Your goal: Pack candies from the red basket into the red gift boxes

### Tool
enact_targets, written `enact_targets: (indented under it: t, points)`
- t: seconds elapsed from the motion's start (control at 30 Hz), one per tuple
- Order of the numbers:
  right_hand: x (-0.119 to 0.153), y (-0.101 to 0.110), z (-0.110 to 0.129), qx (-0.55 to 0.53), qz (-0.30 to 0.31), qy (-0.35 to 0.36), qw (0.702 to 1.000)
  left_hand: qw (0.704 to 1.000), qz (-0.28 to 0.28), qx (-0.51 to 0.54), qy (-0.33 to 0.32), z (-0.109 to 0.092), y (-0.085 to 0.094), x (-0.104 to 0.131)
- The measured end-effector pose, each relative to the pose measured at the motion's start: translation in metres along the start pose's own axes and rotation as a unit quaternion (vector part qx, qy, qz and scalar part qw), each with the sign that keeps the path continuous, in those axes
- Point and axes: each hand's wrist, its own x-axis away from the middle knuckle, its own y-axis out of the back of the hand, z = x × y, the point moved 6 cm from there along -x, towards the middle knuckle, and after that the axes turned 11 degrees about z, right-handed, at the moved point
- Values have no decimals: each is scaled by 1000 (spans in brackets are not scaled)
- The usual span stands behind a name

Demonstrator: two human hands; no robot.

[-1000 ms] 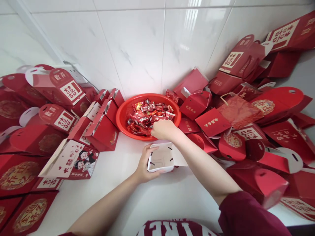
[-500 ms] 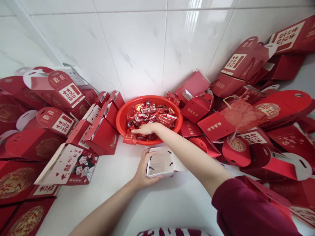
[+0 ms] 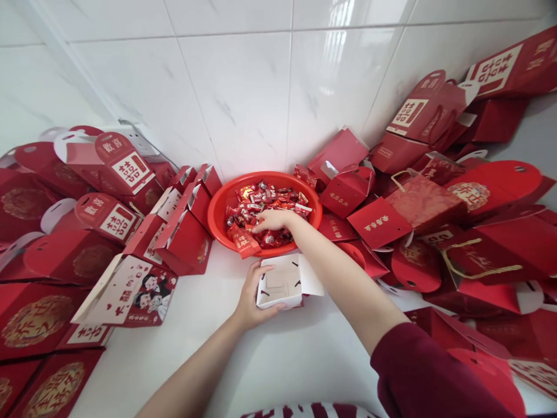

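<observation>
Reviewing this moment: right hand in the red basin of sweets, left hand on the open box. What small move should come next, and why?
Probably carry the sweets back to the open box. The right hand lies on the wrapped sweets in the red basin, one red packet at its fingertips over the near rim. The left hand steadies the box, whose white inside looks empty, directly below the basin.
</observation>
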Motion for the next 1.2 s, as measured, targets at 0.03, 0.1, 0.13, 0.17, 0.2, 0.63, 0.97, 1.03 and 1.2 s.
enact_targets:
  t: [0.03, 0.1, 0.13, 0.17, 0.2, 0.63, 0.97, 1.03, 1.2]
  points:
    - [3, 3, 1, -10, -28, 12, 999, 1000, -3, -2, 2, 0, 1, 1]
    - [10, 8, 4, -33, -82, 40, 995, 1000, -4, -3, 4, 0, 3, 1]
    - [14, 10, 6, -45, -107, 55, 992, 1000, -4, -3, 4, 0, 3, 2]
    - [18, 11, 7, -55, -131, 69, 987, 1000, -3, -3, 4, -1, 3, 2]
    - [22, 11, 7, -66, -152, 82, 983, 1000, -3, -2, 2, -1, 3, 2]
    - [80, 0, 4, -164, -313, 202, 914, 1000, -5, 17, -10, -6, 2, -1]
    - [96, -3, -7, -74, -344, 74, 933, 1000, -8, 20, -6, -10, 3, -1]
    - [92, 3, -15, -52, -357, 9, 933, 1000, -9, 21, -8, -10, 4, -1]
    - [74, 9, -32, 30, -262, -147, 953, 1000, -21, 13, -3, -8, 6, -1]
